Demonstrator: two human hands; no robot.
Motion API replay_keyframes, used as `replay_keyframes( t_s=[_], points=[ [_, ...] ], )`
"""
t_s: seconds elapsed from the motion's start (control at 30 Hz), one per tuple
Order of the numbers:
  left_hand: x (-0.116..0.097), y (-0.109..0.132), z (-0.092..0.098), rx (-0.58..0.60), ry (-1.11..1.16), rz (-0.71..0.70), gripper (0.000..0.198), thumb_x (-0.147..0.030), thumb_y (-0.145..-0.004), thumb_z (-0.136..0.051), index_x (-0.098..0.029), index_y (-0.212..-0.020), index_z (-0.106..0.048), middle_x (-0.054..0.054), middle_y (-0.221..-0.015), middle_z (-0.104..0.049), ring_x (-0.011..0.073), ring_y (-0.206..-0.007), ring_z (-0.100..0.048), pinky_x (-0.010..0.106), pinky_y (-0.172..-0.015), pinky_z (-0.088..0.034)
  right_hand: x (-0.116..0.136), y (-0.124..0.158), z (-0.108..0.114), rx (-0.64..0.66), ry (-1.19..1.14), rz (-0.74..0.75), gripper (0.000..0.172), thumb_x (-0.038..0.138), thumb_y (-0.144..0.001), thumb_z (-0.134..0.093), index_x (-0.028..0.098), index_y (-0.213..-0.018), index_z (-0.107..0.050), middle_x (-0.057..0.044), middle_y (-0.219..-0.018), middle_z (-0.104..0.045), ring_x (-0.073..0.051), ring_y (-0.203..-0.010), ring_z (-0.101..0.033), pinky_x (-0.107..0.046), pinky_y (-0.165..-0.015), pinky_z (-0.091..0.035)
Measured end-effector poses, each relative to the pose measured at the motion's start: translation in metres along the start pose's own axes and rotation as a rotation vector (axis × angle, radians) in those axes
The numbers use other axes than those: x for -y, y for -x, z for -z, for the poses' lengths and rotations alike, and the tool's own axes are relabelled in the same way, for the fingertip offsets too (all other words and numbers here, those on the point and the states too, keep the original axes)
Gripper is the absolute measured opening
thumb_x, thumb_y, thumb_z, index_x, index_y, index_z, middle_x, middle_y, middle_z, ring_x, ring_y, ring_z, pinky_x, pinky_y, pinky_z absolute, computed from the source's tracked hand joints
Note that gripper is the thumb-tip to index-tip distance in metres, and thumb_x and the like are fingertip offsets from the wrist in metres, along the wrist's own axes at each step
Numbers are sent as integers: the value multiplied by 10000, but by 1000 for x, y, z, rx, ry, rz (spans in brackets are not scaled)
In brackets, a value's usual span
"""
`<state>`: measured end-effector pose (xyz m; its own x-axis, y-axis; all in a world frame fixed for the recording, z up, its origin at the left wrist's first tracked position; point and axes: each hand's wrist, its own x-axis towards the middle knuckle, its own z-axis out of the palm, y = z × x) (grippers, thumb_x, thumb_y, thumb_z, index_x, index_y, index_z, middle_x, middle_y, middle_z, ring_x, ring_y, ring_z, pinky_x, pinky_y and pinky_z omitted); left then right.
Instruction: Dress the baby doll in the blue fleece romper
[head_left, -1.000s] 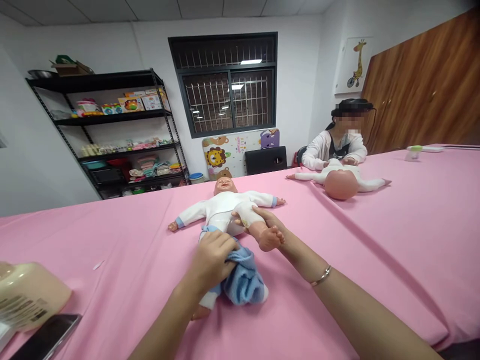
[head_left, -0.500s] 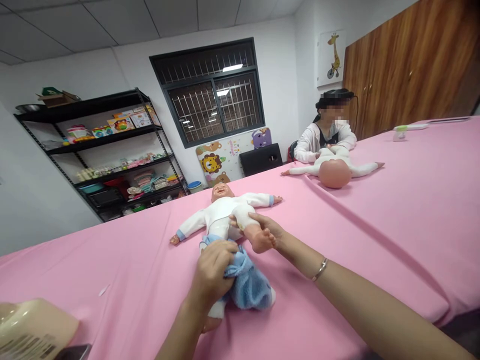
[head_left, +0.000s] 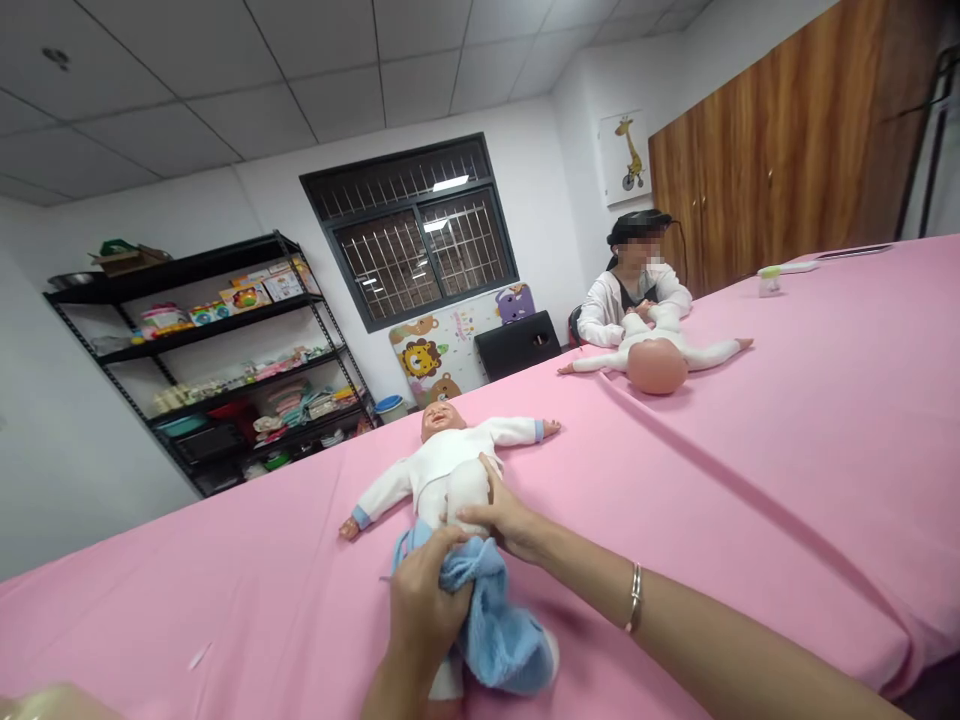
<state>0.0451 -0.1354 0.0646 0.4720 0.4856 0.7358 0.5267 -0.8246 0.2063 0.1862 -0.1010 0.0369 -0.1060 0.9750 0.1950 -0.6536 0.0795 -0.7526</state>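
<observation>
A baby doll [head_left: 448,455] in a white top with blue cuffs lies on its back, its head away from me and its arms spread. My left hand [head_left: 426,605] is closed on light blue fleece pants [head_left: 504,638], bunched around the doll's lower legs. My right hand [head_left: 511,515] is wrapped around the doll's raised leg [head_left: 470,490], thumb on the near side. That leg's foot is hidden behind the blue cloth and my hands. The other leg runs under the pants and shows again below them.
A pink cloth [head_left: 675,560] covers the table. Across it, a person [head_left: 634,290] sits with a second doll [head_left: 656,365]. A small clear container [head_left: 769,284] stands at the far right. Part of a cream bottle [head_left: 56,705] shows at lower left. Shelves [head_left: 202,350] stand behind.
The doll's raised leg has swung down toward the blue pants, and its foot has gone out of sight. My right hand has shifted left with it. The camera view has tilted up.
</observation>
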Motion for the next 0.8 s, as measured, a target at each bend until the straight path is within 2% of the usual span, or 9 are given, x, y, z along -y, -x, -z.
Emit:
replay_keyframes(
  t_s=[0.07, 0.13, 0.23, 0.33, 0.43, 0.57, 0.63, 0.7, 0.8],
  points=[
    [4, -9, 0, 144, 54, 216, 137, -132, -726, -472, -219, -818, -523, -27, -692, -614, 158, -625, -574, 244, -560, -414, -3, -2, 2, 14, 31, -56, 1211, 142, -486, -809, 310, -1381, -12, -107, -1259, -418, -219, -969, -576, -315, -758, -516],
    [9, -24, -3, 211, 70, 342, 92, -146, -720, -472, -217, -773, -497, -35, -666, -589, 161, -620, -562, 246, -574, -403, -4, -5, 4, 41, -6, -99, 1114, 216, -542, -805, 290, -1382, -76, -89, -1176, -502, -216, -925, -591, -324, -770, -505],
    [18, -47, -13, 161, -18, 380, 34, -194, -749, -475, -213, -777, -471, -16, -698, -581, 186, -687, -564, 268, -634, -390, -5, -11, 9, 100, -93, -162, 688, 495, -749, -611, 184, -1300, -339, -82, -1001, -602, -209, -890, -596, -343, -829, -482],
    [28, -62, -30, 100, -100, 452, 37, -216, -771, -458, -213, -808, -463, 7, -721, -585, 207, -727, -567, 272, -629, -370, -2, -14, 20, 128, -52, -217, 575, 594, -820, -441, 127, -1147, -512, -101, -974, -614, -196, -921, -583, -327, -895, -449],
    [38, -62, -46, 76, -122, 588, 35, -236, -783, -435, -217, -798, -460, 14, -715, -585, 211, -719, -563, 264, -590, -347, 9, -12, 39, 222, 115, -215, 551, 518, -780, -572, 195, -1213, -466, -65, -1024, -596, -166, -910, -579, -308, -891, -441],
    [48, -52, -52, 69, -120, 695, 69, -269, -783, -436, -224, -809, -481, 16, -741, -594, 217, -725, -556, 262, -565, -326, 33, -5, 55, 531, 435, -358, 838, 286, -639, -758, 282, -1335, -292, -39, -1032, -585, -176, -920, -574, -313, -803, -472],
    [52, -48, -49, 66, -87, 698, 81, -277, -779, -448, -227, -820, -497, 10, -754, -601, 210, -732, -558, 260, -582, -338, 40, -4, 56, 605, 512, -383, 910, 208, -579, -779, 268, -1341, -285, -42, -1017, -591, -200, -954, -563, -324, -792, -477],
    [54, -44, -47, 76, -54, 661, 81, -267, -780, -450, -224, -812, -510, 4, -757, -606, 199, -737, -561, 257, -608, -353, 40, -5, 53, 571, 541, -328, 817, 198, -583, -754, 235, -1300, -364, -40, -987, -602, -204, -940, -562, -319, -777, -477],
    [54, -42, -45, 94, -73, 577, 118, -262, -800, -423, -218, -820, -531, 20, -819, -621, 207, -790, -563, 266, -637, -365, 31, -11, 52, 405, 631, -130, 415, 243, -665, -650, 157, -1063, -572, -27, -861, -611, -165, -788, -563, -262, -682, -449]
  ],
)
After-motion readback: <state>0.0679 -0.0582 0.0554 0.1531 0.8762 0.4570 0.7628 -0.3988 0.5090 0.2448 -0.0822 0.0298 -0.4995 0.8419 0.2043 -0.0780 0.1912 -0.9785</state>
